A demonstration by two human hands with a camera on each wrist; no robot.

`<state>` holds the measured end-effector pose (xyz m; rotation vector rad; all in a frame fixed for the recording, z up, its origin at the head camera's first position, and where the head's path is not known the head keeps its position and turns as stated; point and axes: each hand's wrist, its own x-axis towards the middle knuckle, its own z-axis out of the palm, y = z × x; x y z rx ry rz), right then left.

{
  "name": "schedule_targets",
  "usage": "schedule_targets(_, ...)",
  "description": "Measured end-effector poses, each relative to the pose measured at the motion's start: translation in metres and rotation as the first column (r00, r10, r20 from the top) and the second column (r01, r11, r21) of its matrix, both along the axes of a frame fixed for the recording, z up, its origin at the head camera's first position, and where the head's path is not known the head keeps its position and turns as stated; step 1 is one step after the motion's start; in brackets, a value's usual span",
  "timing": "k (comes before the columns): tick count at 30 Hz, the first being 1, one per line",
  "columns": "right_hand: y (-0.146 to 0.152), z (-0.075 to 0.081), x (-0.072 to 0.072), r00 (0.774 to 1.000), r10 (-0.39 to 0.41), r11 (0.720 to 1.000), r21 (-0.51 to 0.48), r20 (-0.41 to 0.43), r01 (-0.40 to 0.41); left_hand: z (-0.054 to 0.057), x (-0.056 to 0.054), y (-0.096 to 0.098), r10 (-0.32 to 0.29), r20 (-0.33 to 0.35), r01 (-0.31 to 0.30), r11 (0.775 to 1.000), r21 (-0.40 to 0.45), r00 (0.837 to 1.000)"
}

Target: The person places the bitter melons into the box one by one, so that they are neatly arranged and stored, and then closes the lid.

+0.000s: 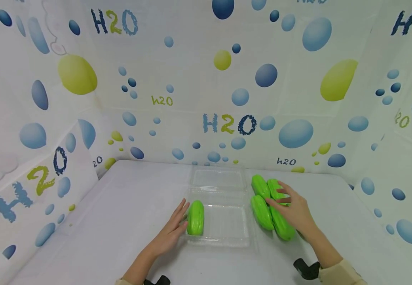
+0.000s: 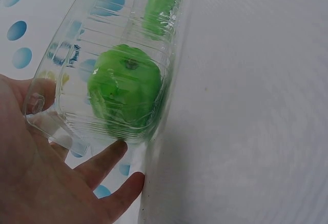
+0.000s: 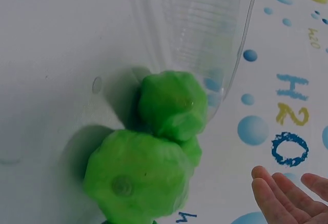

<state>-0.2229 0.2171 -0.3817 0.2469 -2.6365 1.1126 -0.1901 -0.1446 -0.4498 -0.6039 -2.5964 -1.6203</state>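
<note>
A clear plastic clamshell box (image 1: 227, 226) lies unfolded, its lid (image 1: 218, 178) flat toward the back wall. One green, ribbed, cucumber-shaped vegetable (image 1: 196, 218) lies along the left side of the box. My left hand (image 1: 170, 231) rests at the box's left edge with fingers spread; in the left wrist view the fingertips touch the clear wall near the vegetable's end. To the right of the box, several more such vegetables (image 1: 262, 213) lie grouped together. Over that group is my right hand (image 1: 296, 211), thumb and fingers apart, holding nothing. Whether it touches one is unclear.
A white cloth covers the table (image 1: 138, 190). Behind it and at the sides hang white sheets (image 1: 191, 71) printed with blue and green bubbles. Black wrist mounts (image 1: 306, 269) sit near both wrists.
</note>
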Motion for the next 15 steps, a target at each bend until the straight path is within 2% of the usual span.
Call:
schedule_targets(1, 0.002, 0.0, 0.0, 1.0, -0.004, 1.0, 0.007, -0.004, 0.004, -0.005, -0.003, -0.002, -0.006, -0.003, 0.006, 1.0, -0.001, 1.0)
schedule_targets(4, 0.008, -0.001, 0.001, 1.0, -0.019, 1.0, 0.012, 0.007, 0.019, -0.006, -0.004, -0.003, -0.017, -0.004, 0.017, 1.0, 0.013, 1.0)
schedule_targets(9, 0.019, -0.002, 0.005, 0.999, -0.036, 0.999, 0.015, 0.03, 0.035, -0.006, -0.004, -0.004, -0.018, -0.013, 0.018, 1.0, -0.002, 1.0)
schedule_targets(15, 0.031, -0.007, 0.009, 0.998, -0.061, 0.997, 0.039, 0.005, 0.06, -0.006, -0.005, -0.004, -0.028, -0.02, 0.028, 1.0, -0.012, 0.999)
